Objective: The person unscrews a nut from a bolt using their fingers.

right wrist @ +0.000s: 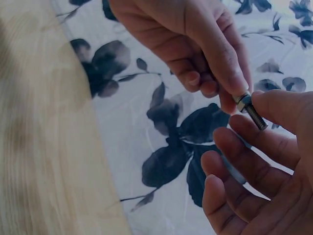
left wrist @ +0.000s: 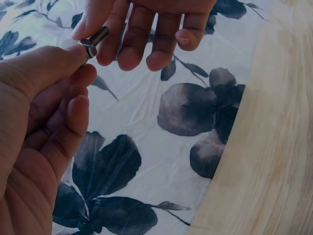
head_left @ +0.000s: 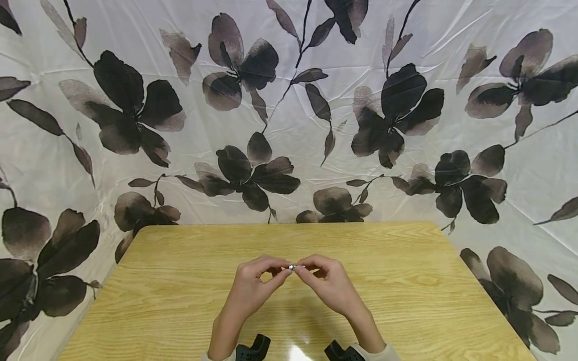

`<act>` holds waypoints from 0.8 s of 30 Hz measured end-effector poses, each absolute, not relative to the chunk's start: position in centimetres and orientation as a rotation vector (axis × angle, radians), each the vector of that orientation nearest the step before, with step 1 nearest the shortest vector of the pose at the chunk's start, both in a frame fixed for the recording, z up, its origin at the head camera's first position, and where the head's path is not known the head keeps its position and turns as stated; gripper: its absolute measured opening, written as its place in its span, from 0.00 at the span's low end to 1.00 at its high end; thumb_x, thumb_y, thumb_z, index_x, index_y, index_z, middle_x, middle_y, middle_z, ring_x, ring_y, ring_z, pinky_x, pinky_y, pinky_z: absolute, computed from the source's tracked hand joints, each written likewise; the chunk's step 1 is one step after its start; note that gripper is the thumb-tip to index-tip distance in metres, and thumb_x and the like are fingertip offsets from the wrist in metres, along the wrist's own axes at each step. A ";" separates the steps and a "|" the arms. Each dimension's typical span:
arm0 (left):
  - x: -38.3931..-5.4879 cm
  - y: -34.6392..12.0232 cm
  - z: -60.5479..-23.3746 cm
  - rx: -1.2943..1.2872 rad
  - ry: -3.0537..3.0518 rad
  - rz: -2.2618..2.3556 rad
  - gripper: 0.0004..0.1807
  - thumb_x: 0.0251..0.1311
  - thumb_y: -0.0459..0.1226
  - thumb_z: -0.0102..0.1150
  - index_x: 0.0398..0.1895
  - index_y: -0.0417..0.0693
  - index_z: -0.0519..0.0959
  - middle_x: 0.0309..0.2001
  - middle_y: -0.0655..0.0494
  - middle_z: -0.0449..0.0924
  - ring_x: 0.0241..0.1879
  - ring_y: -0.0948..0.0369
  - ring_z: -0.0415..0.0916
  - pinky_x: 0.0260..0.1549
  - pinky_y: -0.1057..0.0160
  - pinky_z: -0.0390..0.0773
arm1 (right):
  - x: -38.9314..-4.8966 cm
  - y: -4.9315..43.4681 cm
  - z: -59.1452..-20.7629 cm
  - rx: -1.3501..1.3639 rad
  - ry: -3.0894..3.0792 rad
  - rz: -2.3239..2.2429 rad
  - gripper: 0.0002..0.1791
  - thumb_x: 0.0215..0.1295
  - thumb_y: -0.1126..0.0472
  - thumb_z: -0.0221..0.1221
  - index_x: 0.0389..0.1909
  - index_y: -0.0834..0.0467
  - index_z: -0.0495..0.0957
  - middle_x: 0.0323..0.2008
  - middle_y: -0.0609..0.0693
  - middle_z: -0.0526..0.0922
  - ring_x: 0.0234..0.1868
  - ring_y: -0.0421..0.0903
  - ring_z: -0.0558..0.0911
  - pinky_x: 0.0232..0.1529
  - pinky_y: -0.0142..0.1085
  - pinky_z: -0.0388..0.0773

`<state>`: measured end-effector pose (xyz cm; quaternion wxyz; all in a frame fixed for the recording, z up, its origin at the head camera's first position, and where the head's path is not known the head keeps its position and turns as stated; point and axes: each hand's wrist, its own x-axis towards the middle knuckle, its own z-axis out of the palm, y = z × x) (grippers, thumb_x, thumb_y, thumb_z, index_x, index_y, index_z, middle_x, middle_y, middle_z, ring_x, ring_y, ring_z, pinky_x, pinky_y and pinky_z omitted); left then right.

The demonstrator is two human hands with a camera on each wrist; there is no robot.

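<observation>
"bolt (left wrist: 94, 43): where, and how held?"

"above the surface (head_left: 180, 311), your left grip (head_left: 253, 287) and right grip (head_left: 331, 287) both pinching it. likely light, rigid, slick; hold the hex flats (right wrist: 245, 103), not the threads (right wrist: 257, 118)."

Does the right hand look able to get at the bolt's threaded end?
Likely yes: the left hand holds the bolt by its other end, leaving the threaded end jutting toward the right hand.
</observation>
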<state>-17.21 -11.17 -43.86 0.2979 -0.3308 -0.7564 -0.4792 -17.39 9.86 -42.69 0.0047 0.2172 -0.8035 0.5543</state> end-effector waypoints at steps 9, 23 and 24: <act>-17.0 -11.1 -43.7 -0.859 -2.052 -1.286 0.11 0.56 0.28 0.74 0.40 0.50 0.88 0.33 0.58 0.88 0.28 0.67 0.80 0.22 0.66 0.80 | -17.3 9.9 -42.7 0.710 -2.504 1.733 0.10 0.73 0.53 0.63 0.49 0.50 0.86 0.46 0.47 0.88 0.44 0.41 0.85 0.46 0.35 0.84; -17.0 -11.1 -43.6 -0.865 -2.052 -1.282 0.11 0.56 0.27 0.73 0.40 0.50 0.88 0.33 0.58 0.88 0.28 0.67 0.80 0.23 0.67 0.80 | -17.2 9.8 -42.5 0.726 -2.430 1.740 0.10 0.74 0.54 0.62 0.51 0.51 0.84 0.48 0.47 0.87 0.48 0.42 0.85 0.47 0.37 0.84; -17.0 -11.1 -43.6 -0.866 -2.048 -1.281 0.11 0.56 0.27 0.73 0.40 0.51 0.88 0.32 0.58 0.88 0.28 0.67 0.80 0.23 0.68 0.79 | -17.2 9.8 -42.5 0.703 -2.442 1.732 0.10 0.74 0.53 0.62 0.50 0.50 0.85 0.47 0.46 0.87 0.47 0.42 0.85 0.47 0.37 0.84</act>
